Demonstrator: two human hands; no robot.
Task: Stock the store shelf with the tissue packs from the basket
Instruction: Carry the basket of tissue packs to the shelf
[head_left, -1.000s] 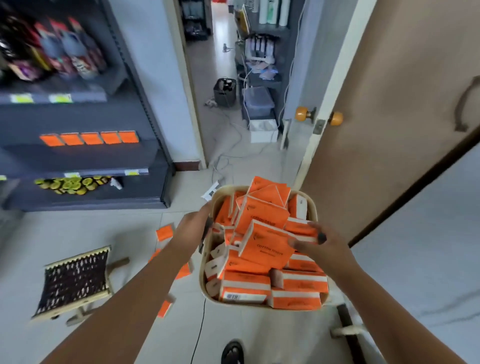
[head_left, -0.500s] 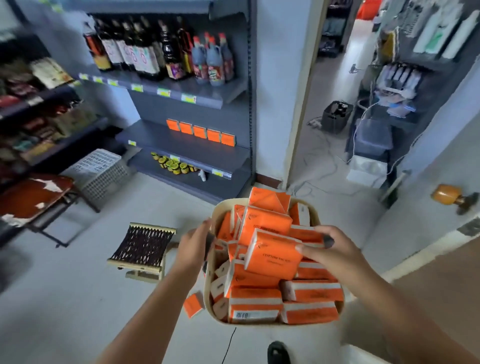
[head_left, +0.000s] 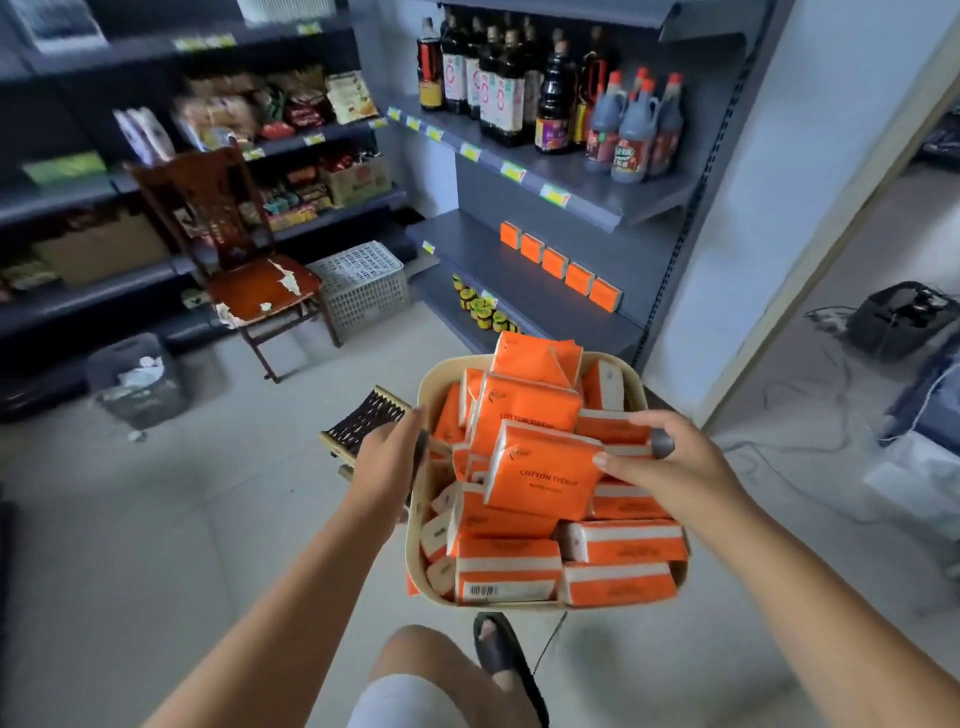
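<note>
One beige rounded plastic basket (head_left: 422, 400), level and clear of the floor, heaped with jumbled orange-and-white wrapped tissue packs (head_left: 543, 470). Five matching orange packs (head_left: 561, 270) stand in a row on the grey metal shelf (head_left: 493, 275).

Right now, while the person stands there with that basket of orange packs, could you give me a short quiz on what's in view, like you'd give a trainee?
1. True or false: the basket held between the left hand and the right hand is empty.
2. How many orange tissue packs already stand in a row on the grey shelf?
3. What stands on the level directly above that row? A) dark bottles B) fresh fruit C) folded towels

Key: 1 false, it is heaped with tissue packs; 2 five; 3 A.
</note>
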